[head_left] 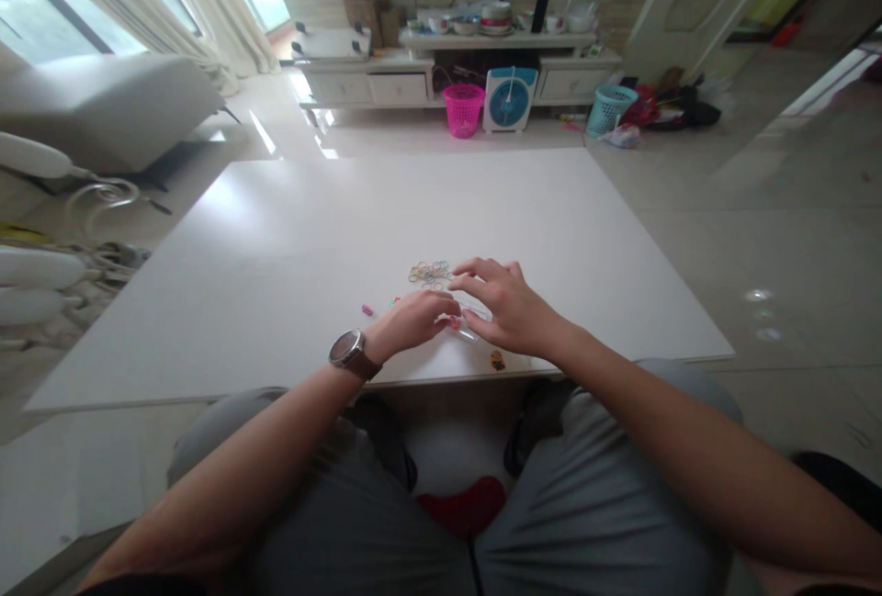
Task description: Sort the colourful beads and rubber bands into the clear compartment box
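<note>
My left hand, with a watch on its wrist, pinches a small pink-and-red piece just above the white table. Opposite it, my right hand has its fingers apart and curved. Its thumb is close to the pink-and-red piece, and I see nothing held in it. Something clear, perhaps a plastic bag, lies under the hands and is partly hidden. Beyond the fingertips is a loose pile of thin coloured bands. A small purple piece and a green-and-red piece lie beside my left hand.
A small yellow-and-black figure lies near the table's front edge. Across the floor stand a pink basket, a blue-and-white fan and a light blue basket, before a white cabinet. A grey sofa is at left.
</note>
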`<action>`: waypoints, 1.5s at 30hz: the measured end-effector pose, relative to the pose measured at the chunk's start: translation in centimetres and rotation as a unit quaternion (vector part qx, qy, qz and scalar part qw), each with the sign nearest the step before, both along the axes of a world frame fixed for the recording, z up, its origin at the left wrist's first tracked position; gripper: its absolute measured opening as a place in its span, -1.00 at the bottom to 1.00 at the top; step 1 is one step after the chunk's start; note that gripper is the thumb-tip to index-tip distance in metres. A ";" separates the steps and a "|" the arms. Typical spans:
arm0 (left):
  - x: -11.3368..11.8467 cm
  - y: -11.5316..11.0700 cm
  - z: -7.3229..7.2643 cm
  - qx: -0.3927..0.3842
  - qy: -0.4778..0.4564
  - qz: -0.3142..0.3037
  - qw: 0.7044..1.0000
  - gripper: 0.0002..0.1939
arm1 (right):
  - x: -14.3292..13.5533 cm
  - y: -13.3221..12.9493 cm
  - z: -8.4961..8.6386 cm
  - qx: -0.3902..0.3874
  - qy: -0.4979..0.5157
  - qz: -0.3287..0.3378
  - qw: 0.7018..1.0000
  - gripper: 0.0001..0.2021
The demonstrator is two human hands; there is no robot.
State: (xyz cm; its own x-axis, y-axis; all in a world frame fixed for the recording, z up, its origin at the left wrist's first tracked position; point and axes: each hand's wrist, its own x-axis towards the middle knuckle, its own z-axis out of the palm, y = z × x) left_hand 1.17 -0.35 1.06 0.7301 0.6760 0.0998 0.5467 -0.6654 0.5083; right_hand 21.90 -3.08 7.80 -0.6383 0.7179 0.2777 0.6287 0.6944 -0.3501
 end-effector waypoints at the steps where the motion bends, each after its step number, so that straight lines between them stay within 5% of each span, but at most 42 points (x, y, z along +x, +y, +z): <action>1: -0.1 0.0 0.1 0.004 0.008 0.001 1.000 -0.84 | 0.1 0.1 -0.1 0.000 -0.002 -0.001 1.000 -0.75; 12: -0.9 0.2 0.0 0.009 0.073 0.045 0.996 -0.81 | 0.2 0.2 -0.3 0.001 -0.010 -0.004 1.000 -0.72; 45: -0.4 -0.5 0.0 0.035 0.152 0.045 0.987 -0.82 | 0.2 0.2 -0.9 -0.013 -0.015 0.019 1.000 -0.80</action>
State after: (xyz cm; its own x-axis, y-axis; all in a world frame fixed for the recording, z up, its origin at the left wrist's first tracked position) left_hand 0.81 -0.88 1.04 0.6711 0.7385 -0.0653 0.7251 -0.6354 0.2656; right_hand 22.08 -2.91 6.93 -0.6735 0.6990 0.2403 0.6119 0.7096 -0.3492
